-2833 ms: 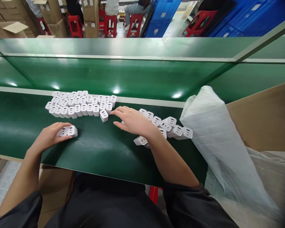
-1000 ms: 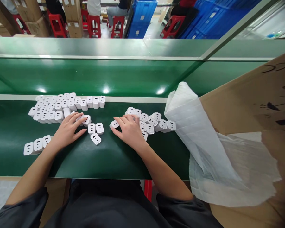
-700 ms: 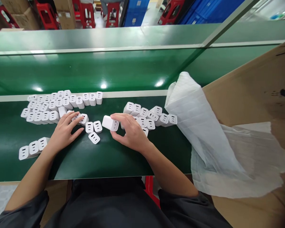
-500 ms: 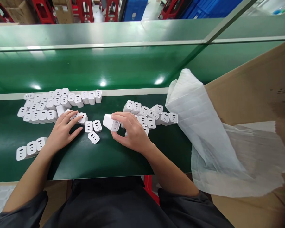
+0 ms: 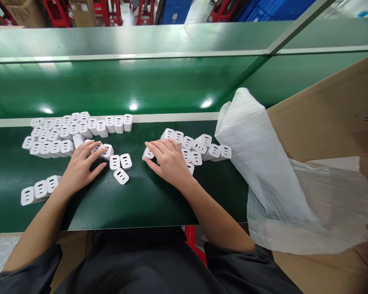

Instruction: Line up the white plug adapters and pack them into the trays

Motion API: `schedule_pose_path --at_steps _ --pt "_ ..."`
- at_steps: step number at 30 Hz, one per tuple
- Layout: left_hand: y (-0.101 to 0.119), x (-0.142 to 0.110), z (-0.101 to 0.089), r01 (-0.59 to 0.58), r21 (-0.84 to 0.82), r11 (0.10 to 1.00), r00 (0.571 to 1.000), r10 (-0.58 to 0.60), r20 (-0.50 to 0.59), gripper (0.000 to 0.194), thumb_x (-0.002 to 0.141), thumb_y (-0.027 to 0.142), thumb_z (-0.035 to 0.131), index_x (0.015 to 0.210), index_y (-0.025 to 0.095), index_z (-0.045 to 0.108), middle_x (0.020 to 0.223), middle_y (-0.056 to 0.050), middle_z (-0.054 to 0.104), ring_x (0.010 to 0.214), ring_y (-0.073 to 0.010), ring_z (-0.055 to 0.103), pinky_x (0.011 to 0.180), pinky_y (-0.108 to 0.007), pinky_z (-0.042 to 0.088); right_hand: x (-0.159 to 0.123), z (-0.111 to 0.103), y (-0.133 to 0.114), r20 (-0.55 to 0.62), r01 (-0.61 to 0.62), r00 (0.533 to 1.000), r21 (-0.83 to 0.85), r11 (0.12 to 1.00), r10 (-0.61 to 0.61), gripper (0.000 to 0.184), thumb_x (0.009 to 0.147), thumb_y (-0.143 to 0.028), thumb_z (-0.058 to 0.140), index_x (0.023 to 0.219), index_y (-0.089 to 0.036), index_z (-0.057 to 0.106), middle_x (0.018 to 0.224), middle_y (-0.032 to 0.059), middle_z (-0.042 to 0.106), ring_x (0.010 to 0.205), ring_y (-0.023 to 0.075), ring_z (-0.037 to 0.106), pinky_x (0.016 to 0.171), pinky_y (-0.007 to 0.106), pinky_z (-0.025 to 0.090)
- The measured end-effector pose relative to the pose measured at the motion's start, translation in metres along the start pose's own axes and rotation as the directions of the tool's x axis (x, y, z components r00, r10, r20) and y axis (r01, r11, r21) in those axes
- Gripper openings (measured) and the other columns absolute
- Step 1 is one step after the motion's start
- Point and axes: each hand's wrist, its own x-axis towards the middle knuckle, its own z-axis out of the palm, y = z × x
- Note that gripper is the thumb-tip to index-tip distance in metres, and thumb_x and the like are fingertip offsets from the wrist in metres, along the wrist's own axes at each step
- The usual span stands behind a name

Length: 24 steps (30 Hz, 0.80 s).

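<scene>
White two-port wall chargers stand or lie in groups on the green work surface [image 5: 135,208]. My left hand [image 5: 81,165] is open, fingers spread over the near edge of the left group, touching a charger [image 5: 107,151] there. Three loose chargers, one of them tilted [image 5: 121,176], sit just right of it. My right hand [image 5: 170,161] has thumb and fingers closed about a white charger [image 5: 148,153], its port face up, at the left end of the right group [image 5: 196,157]. The palm hides some chargers in that group.
Several chargers form rows [image 5: 55,134] at the back left; a short row [image 5: 40,190] lies near my left forearm. White wrapping sheet [image 5: 260,159] drapes over a cardboard box [image 5: 325,118] on the right. A raised green ledge [image 5: 110,41] runs along the back.
My right hand has moved slightly right and turned the charger from lying sideways in its grip to port face up beside the right group. My left hand has stayed put.
</scene>
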Motion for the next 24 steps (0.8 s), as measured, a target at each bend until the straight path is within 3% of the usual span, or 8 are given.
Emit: schedule_pose_path --at_steps 2,4,7,10,16,21,24 --pt "-0.001 0.0 0.001 -0.003 -0.006 1.0 1.0 0.003 -0.007 0.041 0.095 0.033 0.056 0.135 0.026 0.054 0.142 -0.01 0.053 0.138 -0.029 0.044 0.117 -0.049 0.037 -0.002 -0.007 -0.008 -0.018 0.018 1.0 0.005 1.0 -0.018 0.039 0.099 -0.03 0.052 0.133 -0.013 0.058 0.128 0.0136 0.065 0.121 0.0281 0.056 0.112 0.049 0.032" --pt "-0.001 -0.001 0.002 -0.007 -0.01 1.0 1.0 0.007 -0.013 0.041 0.095 0.033 0.056 0.136 0.027 0.053 0.142 -0.01 0.052 0.139 -0.0289 0.043 0.117 -0.049 0.036 -0.005 -0.014 -0.021 -0.012 0.124 0.992 0.071 0.99 -0.124 0.035 0.1 -0.031 0.05 0.13 -0.015 0.061 0.125 0.0116 0.067 0.117 0.025 0.058 0.107 0.044 0.038" --pt "-0.001 -0.001 0.004 0.001 -0.001 1.0 1.0 -0.001 -0.019 0.044 0.095 0.033 0.056 0.139 0.029 0.049 0.146 -0.01 0.049 0.141 -0.0292 0.041 0.118 -0.051 0.034 -0.012 -0.016 -0.047 0.012 0.332 0.941 0.178 0.926 -0.339 0.03 0.101 -0.027 0.048 0.123 -0.019 0.065 0.118 0.0078 0.069 0.106 0.0198 0.061 0.095 0.036 0.046" --pt "0.0 -0.001 0.007 0.044 0.033 0.998 0.998 -0.043 -0.039 0.051 0.095 0.033 0.056 0.144 0.032 0.044 0.152 -0.011 0.043 0.145 -0.0322 0.036 0.119 -0.056 0.028 -0.018 -0.009 -0.064 0.049 0.422 0.898 0.187 0.887 -0.437 0.031 0.101 -0.028 0.046 0.125 -0.019 0.064 0.127 0.0094 0.065 0.109 0.0203 0.059 0.091 0.034 0.047" --pt "-0.001 0.002 0.017 0.139 0.099 0.985 0.99 -0.138 -0.011 0.061 0.093 0.037 0.057 0.15 0.034 0.037 0.161 -0.012 0.03 0.149 -0.0398 0.025 0.118 -0.069 0.015 -0.021 0.006 -0.068 0.122 0.438 0.879 0.17 0.882 -0.46 0.032 0.101 -0.026 0.047 0.129 -0.02 0.061 0.144 0.0111 0.054 0.13 0.0223 0.048 0.103 0.037 0.044" --pt "-0.006 0.003 0.019 0.137 0.102 0.985 0.991 -0.136 -0.011 0.063 0.093 0.036 0.057 0.152 0.032 0.035 0.158 -0.013 0.036 0.147 -0.0372 0.031 0.119 -0.064 0.019 -0.021 0.007 -0.064 0.099 0.428 0.886 0.207 0.88 -0.454 0.033 0.101 -0.026 0.047 0.129 -0.019 0.061 0.143 0.0105 0.055 0.129 0.0224 0.049 0.102 0.037 0.045" --pt "-0.007 0.003 0.014 0.155 0.059 0.986 0.987 -0.153 -0.043 0.073 0.09 0.031 0.059 0.155 0.028 0.026 0.159 -0.016 0.033 0.147 -0.0367 0.029 0.119 -0.061 0.023 -0.019 0.005 -0.06 0.052 0.391 0.909 0.233 0.89 -0.413 0.034 0.1 -0.029 0.048 0.129 -0.018 0.061 0.141 0.0111 0.057 0.127 0.0238 0.051 0.101 0.038 0.046"
